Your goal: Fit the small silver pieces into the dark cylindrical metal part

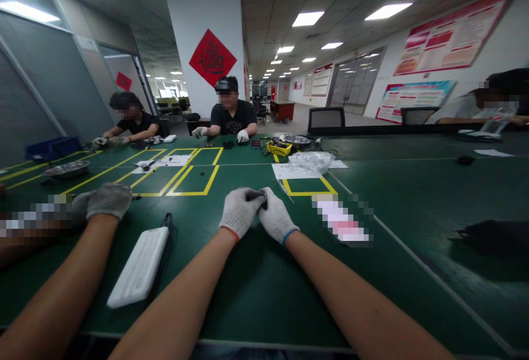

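Observation:
My left hand (239, 211), in a white knit glove with an orange cuff edge, is closed with thumb and fingers pinched together. Against it, my right hand (276, 218), gloved in white with a blue cuff edge, is closed the same way. Between the fingertips of both hands sits a small dark round part (263, 197) with a lighter rim. Most of it is covered by the gloves, and its kind cannot be made out. Both hands are held above the green tabletop (256, 294). A pair of tweezers (285, 190) lies just beyond my right hand.
A white power bank (138, 266) lies left of my forearm, beside a co-worker's gloved hand (109, 201). Further off are clear plastic wrap (311, 162), a yellow tool (279, 148) and yellow tape outlines (185, 193). Several people sit around the table.

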`<state>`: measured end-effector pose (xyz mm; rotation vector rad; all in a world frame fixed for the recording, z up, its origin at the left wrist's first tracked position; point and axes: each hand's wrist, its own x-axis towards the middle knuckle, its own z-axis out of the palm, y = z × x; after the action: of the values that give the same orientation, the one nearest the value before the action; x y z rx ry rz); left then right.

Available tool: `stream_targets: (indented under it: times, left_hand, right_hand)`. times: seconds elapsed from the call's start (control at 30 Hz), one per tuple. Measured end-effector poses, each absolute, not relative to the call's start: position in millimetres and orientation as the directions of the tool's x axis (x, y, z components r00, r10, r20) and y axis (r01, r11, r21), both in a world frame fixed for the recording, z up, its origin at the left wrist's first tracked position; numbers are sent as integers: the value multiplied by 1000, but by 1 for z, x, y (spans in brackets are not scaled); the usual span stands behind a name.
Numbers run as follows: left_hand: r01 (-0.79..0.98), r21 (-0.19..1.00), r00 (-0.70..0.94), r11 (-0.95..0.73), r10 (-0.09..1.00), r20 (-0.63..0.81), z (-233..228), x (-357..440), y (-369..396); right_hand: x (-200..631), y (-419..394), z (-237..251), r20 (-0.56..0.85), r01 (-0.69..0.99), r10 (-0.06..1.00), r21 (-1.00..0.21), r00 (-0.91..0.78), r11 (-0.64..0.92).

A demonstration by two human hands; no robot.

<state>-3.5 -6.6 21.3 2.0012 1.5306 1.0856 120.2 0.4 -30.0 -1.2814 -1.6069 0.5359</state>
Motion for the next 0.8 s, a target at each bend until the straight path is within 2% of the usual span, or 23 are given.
stream_targets:
  times: [0.27,0.43,0.8]
  left_hand:
    - [682,671,128,-291,951,283,27,-6,-8]
    - [727,611,134,-315,937,324,28,-4,-11]
    - [691,653,127,-311,941,313,29,-8,-8]
  right_hand:
    - [120,0,-29,401,507,916,-792,13,340]
    - [120,1,-29,383,500,923,-803,19,323]
    - [118,-1,-29,399,455,917,-816,-4,357]
